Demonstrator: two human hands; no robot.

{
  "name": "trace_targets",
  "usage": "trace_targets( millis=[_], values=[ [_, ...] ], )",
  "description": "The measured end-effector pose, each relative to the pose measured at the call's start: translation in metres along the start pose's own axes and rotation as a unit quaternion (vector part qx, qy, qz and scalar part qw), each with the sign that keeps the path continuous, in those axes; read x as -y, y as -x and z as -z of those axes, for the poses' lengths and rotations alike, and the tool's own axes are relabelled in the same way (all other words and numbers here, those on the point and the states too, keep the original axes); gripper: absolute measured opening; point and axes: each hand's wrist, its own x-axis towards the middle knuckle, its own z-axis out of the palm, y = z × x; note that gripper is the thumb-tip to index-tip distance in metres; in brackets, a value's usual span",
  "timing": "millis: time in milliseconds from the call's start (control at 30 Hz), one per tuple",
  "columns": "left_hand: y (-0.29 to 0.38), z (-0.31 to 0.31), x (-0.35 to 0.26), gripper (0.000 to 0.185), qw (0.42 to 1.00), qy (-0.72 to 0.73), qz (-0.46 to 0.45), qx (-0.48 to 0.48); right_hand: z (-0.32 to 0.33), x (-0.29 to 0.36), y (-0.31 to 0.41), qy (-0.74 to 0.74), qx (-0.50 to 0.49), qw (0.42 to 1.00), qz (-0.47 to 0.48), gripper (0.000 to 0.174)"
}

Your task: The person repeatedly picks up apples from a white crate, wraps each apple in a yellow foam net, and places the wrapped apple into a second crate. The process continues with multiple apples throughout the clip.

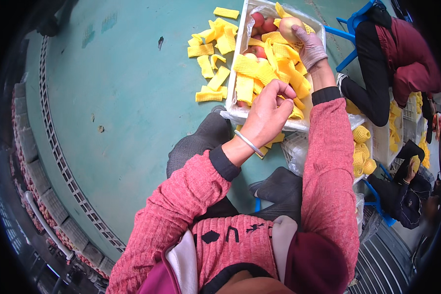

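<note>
My right hand, in a thin pale glove, grips an apple above the back right part of a white crate. Bare and wearing a silver bangle, my left hand hovers over the crate's near part with its fingers curled; whether they pinch anything cannot be told. The crate, lined with clear plastic, holds red apples and many yellow foam net sleeves, mostly flat. A piece of yellow netting lies under or behind the held apple.
Loose foam sleeves lie on the green floor left of the crate. At the right, a person in dark red sits near a blue stool; another person sits farther down. Net-wrapped fruit fills a crate beside my right sleeve.
</note>
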Motion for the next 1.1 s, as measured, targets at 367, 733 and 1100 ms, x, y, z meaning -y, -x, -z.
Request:
trace_targets(
  millis=[367,733,1100],
  values=[
    [0.001,-0.027,-0.003,0.045,0.912,0.268,0.199,0.236,-0.015,0.014,0.285,-0.321,0.030,0.943,0.077,0.098],
    [0.028,-0.071,0.007,0.026,0.945,0.218,0.134,0.202,0.022,0.007,0.390,-0.209,-0.002,0.973,0.102,0.086],
    [0.075,-0.139,0.043,0.034,0.800,-0.386,-0.358,0.290,0.058,-0.038,0.376,0.281,-0.503,0.800,0.167,0.051]
  ],
)
